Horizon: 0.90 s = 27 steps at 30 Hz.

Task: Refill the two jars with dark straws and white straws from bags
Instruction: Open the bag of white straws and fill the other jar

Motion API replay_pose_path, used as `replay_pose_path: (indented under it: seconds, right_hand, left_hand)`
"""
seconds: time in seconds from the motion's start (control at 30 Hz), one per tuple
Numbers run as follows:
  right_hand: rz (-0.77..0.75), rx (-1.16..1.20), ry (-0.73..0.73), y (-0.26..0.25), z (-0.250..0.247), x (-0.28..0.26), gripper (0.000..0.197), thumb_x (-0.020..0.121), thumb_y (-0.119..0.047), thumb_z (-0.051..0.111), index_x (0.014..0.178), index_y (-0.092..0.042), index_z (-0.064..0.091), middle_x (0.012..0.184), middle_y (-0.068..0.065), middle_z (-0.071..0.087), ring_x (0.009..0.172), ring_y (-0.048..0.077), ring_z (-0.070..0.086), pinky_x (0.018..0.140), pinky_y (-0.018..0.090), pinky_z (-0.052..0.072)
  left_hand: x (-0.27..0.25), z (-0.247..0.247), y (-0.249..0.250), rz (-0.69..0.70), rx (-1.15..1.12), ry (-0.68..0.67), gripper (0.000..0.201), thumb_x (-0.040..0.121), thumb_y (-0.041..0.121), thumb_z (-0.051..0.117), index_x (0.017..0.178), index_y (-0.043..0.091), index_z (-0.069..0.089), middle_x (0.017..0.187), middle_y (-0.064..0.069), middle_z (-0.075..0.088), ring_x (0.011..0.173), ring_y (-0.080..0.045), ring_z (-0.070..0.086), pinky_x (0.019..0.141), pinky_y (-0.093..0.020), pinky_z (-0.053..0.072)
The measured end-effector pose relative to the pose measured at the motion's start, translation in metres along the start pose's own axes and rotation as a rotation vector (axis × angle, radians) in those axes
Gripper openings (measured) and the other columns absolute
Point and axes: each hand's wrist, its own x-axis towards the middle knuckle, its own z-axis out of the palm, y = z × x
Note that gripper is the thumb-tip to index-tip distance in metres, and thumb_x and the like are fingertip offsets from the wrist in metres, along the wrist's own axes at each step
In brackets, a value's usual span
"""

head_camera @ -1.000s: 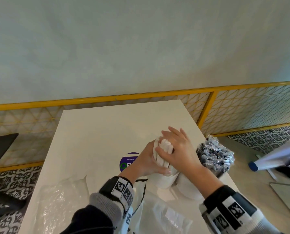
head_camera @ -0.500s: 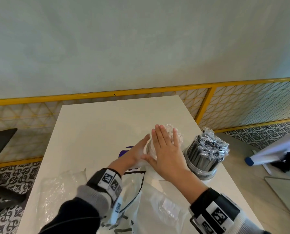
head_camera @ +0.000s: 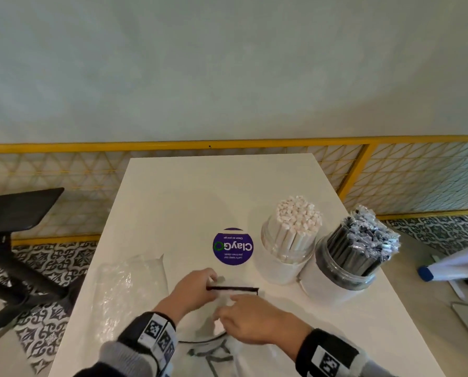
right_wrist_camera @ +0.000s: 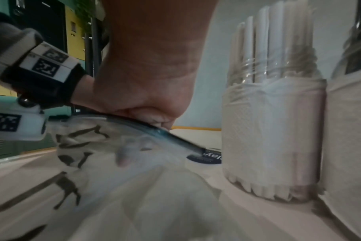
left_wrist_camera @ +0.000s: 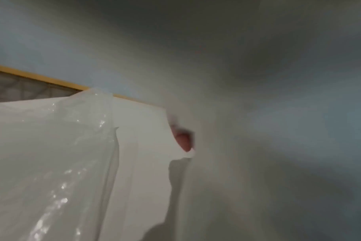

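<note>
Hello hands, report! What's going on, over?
Left hand and right hand gripping printed bag. White straws jar, dark straws jar full. Nothing blocking.

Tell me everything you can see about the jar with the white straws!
The jar with white straws is clear plastic, lined low down with white paper. It stands upright on the white table, packed full of white straws that stick out the top. It stands right beside the dark-straw jar. No hand touches it.

White table (head_camera: pixel 200 186) carries two straw-filled jars (head_camera: pixel 284 257), purple sticker (head_camera: pixel 233 246), plastic bags (head_camera: pixel 126 289)
</note>
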Motion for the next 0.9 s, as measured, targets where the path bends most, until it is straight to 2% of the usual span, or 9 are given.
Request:
replay_pose_path:
  seconds: [0.07, 0.1, 0.23, 0.4, 0.53, 0.63, 0.67, 0.77, 0.9]
  right_hand:
    - [0.047, -0.006, -0.005, 0.005, -0.003, -0.005, 0.039, 0.097, -0.027, 0.031, 0.124, -0.014, 0.055, 0.102, 0.023, 0.067, 0.098, 0.040, 0.059, 0.087, 0.044, 0.047]
    - [0.086, -0.031, -0.017, 0.007, -0.004, -0.007, 0.038, 0.097, -0.025, 0.032, 0.123, -0.013, 0.056, 0.102, 0.021, 0.067, 0.095, 0.039, 0.060, 0.083, 0.042, 0.047]
    - [0.301, -0.273, -0.098, 0.017, -0.005, -0.004, 0.030, 0.099, -0.010, 0.035, 0.122, -0.002, 0.053, 0.116, 0.019, 0.062, 0.104, 0.038, 0.058, 0.057, 0.031, 0.031]
    - [0.602, -0.164, -0.051, 0.008, -0.005, 0.014, 0.048, 0.096, -0.045, 0.045, 0.121, -0.005, 0.050, 0.117, 0.011, 0.063, 0.105, 0.026, 0.061, 0.071, 0.030, 0.036]
    - [0.667, -0.195, 0.084, 0.006, -0.001, 0.021, 0.038, 0.095, -0.024, 0.051, 0.127, -0.004, 0.042, 0.107, 0.008, 0.066, 0.092, 0.021, 0.066, 0.064, 0.028, 0.040]
    - [0.650, -0.145, 0.191, 0.007, -0.009, 0.018, 0.058, 0.041, -0.011, 0.093, 0.088, 0.005, 0.063, 0.050, 0.010, 0.060, 0.038, 0.016, 0.058, 0.037, 0.015, 0.033]
    - [0.629, -0.166, 0.287, 0.008, -0.010, 0.016, 0.057, 0.030, -0.007, 0.094, 0.077, 0.005, 0.063, 0.041, 0.009, 0.054, 0.030, 0.014, 0.053, 0.035, 0.013, 0.027]
    - [0.671, -0.257, 0.097, 0.010, -0.004, 0.019, 0.047, 0.086, -0.004, 0.056, 0.129, 0.007, 0.040, 0.092, 0.013, 0.069, 0.078, 0.023, 0.069, 0.046, 0.026, 0.032]
    - [0.628, -0.300, 0.137, 0.007, 0.003, 0.023, 0.026, 0.093, -0.001, 0.043, 0.120, -0.003, 0.044, 0.111, 0.010, 0.061, 0.094, 0.024, 0.065, 0.057, 0.029, 0.036]
  left_hand:
    - [0.000, -0.003, 0.000, -0.004, -0.026, 0.125, 0.003, 0.088, 0.017, 0.056, 0.088, 0.019, 0.057, 0.084, -0.004, 0.061, 0.087, -0.025, 0.062, 0.072, -0.029, 0.044]
    - [0.001, -0.005, 0.000, -0.018, -0.057, 0.175, 0.008, 0.090, 0.016, 0.054, 0.085, 0.021, 0.054, 0.082, -0.004, 0.060, 0.083, -0.025, 0.061, 0.072, -0.030, 0.045]
    - [-0.003, -0.013, 0.006, -0.008, -0.063, 0.247, 0.010, 0.094, 0.014, 0.048, 0.090, 0.022, 0.045, 0.076, -0.002, 0.056, 0.071, -0.024, 0.055, 0.067, -0.036, 0.047]
    - [-0.009, -0.007, 0.022, 0.089, -0.027, 0.297, 0.009, 0.095, 0.020, 0.047, 0.101, 0.014, 0.050, 0.060, 0.011, 0.044, 0.061, -0.017, 0.047, 0.052, -0.027, 0.034]
    - [-0.013, -0.010, 0.023, 0.105, 0.016, 0.329, 0.014, 0.095, 0.025, 0.047, 0.105, 0.016, 0.050, 0.055, 0.011, 0.042, 0.051, -0.007, 0.043, 0.046, -0.021, 0.029]
    - [-0.017, -0.013, 0.022, 0.106, 0.044, 0.353, 0.014, 0.095, 0.026, 0.047, 0.106, 0.018, 0.050, 0.054, 0.010, 0.041, 0.052, -0.010, 0.043, 0.045, -0.021, 0.027]
    - [-0.019, -0.013, 0.023, 0.109, 0.053, 0.353, 0.014, 0.095, 0.026, 0.047, 0.106, 0.019, 0.050, 0.054, 0.009, 0.042, 0.053, -0.013, 0.044, 0.045, -0.022, 0.027]
    - [-0.024, -0.012, 0.027, 0.137, 0.091, 0.337, 0.015, 0.095, 0.025, 0.045, 0.108, 0.019, 0.050, 0.061, 0.004, 0.050, 0.059, -0.019, 0.047, 0.051, -0.029, 0.031]
    - [-0.027, -0.010, 0.030, 0.161, 0.071, 0.341, 0.016, 0.095, 0.025, 0.045, 0.108, 0.019, 0.051, 0.071, -0.009, 0.062, 0.060, -0.021, 0.046, 0.056, -0.028, 0.032]
